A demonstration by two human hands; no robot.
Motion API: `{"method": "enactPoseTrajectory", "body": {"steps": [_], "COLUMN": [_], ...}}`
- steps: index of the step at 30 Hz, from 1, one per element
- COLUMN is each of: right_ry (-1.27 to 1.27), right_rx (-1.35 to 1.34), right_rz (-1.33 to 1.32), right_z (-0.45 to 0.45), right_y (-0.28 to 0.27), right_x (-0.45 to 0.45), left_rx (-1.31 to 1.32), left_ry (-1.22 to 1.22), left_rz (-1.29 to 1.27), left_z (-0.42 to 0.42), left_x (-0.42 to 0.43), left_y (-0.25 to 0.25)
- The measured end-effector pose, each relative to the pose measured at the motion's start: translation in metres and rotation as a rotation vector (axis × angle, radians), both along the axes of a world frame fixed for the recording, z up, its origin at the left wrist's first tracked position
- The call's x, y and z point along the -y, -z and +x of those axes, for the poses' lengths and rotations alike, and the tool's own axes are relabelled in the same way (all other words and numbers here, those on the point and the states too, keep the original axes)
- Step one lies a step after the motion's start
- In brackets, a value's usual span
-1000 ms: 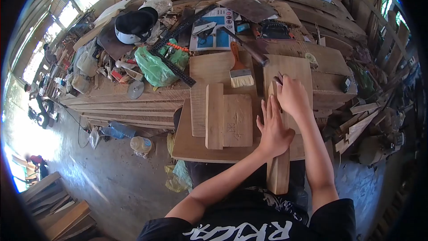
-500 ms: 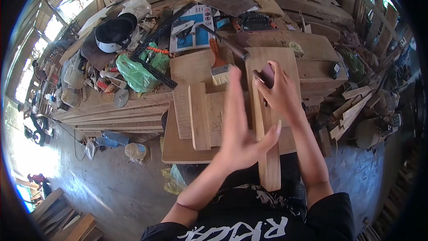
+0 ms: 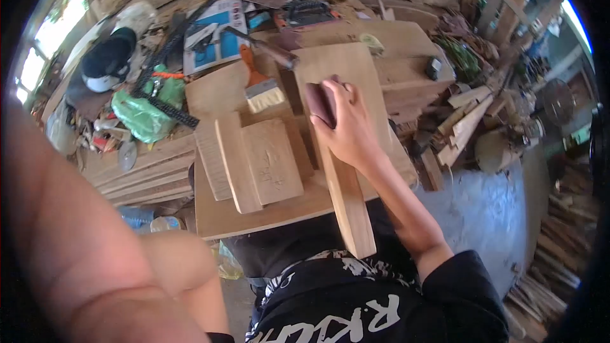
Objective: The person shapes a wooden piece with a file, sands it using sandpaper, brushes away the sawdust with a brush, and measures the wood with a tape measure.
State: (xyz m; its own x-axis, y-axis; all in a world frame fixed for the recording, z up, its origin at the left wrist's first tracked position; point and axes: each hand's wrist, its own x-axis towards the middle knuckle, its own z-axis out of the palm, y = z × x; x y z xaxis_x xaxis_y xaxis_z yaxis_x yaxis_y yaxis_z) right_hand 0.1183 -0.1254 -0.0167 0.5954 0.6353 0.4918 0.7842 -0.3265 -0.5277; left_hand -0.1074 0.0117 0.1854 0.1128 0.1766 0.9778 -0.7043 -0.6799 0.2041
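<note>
My right hand (image 3: 346, 121) is closed around a folded piece of dark reddish-brown sandpaper (image 3: 321, 105), over the far part of a long wooden piece (image 3: 349, 206). That piece lies on a flat board (image 3: 362, 67) and sticks out over the near edge. My left hand (image 3: 82, 235) is raised very close to the camera at the lower left, blurred, with its fingers out of clear sight. Left of the long piece are a joined wooden block (image 3: 270, 162) with pencil marks and a brush (image 3: 260, 86) with an orange handle.
A hammer (image 3: 267, 47) lies beyond the brush. Farther left are a black metal square (image 3: 149, 70), a green plastic bag (image 3: 143, 114) and a cap (image 3: 108, 60). A black-and-orange tool (image 3: 308, 13) sits at the back. Wood scraps (image 3: 467, 130) are piled at the right.
My left hand has lifted off the long wooden piece and come up close to the camera. My right hand now holds the sandpaper lower over the wood. The view has turned to the right.
</note>
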Motion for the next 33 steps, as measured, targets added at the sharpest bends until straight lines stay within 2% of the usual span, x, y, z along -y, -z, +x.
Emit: {"method": "enactPoseTrajectory", "body": {"steps": [1, 9, 15, 19, 22, 33], "right_ry": [0.028, 0.028, 0.003, -0.021, 0.008, -0.005], "right_rx": [-0.060, 0.004, -0.054, 0.028, -0.059, -0.067], "right_rz": [-0.025, -0.060, -0.068, -0.028, -0.061, -0.063], "right_z": [-0.003, 0.002, 0.001, 0.004, 0.002, 0.004], "right_y": [-0.004, 0.002, -0.001, 0.005, 0.003, 0.005], "right_x": [0.002, 0.001, 0.003, 0.000, 0.002, 0.001], "left_rx": [-0.008, 0.007, 0.001, -0.001, -0.004, -0.006], "left_ry": [0.022, 0.047, 0.028, 0.030, 0.053, 0.044], "left_rz": [0.010, 0.032, 0.029, 0.027, 0.019, 0.027], "left_z": [0.000, -0.006, -0.013, -0.012, -0.009, -0.007], "left_x": [-0.001, -0.011, -0.010, -0.005, -0.006, 0.000], "left_y": [0.002, 0.009, 0.015, 0.016, 0.017, 0.020]}}
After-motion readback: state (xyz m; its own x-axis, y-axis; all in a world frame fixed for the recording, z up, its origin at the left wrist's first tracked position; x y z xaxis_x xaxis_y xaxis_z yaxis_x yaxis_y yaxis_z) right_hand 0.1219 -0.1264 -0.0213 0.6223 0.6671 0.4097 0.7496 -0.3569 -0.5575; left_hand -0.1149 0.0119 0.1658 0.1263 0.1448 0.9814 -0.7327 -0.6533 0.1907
